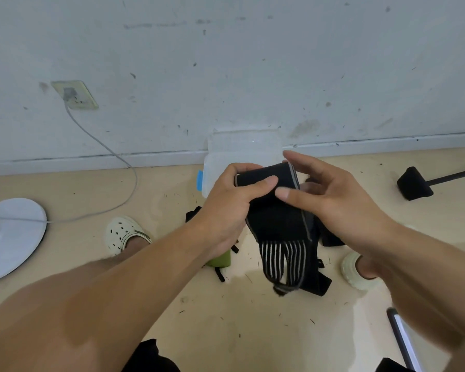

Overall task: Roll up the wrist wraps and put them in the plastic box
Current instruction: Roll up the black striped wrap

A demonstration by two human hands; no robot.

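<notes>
A black elastic wrist wrap with grey edging and a white-striped tail (277, 216) is held in the air above a pale wooden floor (253, 331). Its upper end is already wound into a short roll, which is gripped by the left hand (231, 202), thumb laid across the front and fingers curled behind. The right hand (330, 191) is held just beside the roll with fingers relaxed and spread; its thumb is pressed against the band below the roll, and nothing is clasped by it.

The rolling would best be done with the layers kept tight and the grey edges kept aligned, the band being fed up by the right hand while the roll is turned by the left, so that the striped tail is wound in last.

The clear plastic box with its lid raised (242, 151) is seen just behind the hands, against the white wall (226, 63). More black straps (330, 237) are lying on the floor beneath the hands.
</notes>
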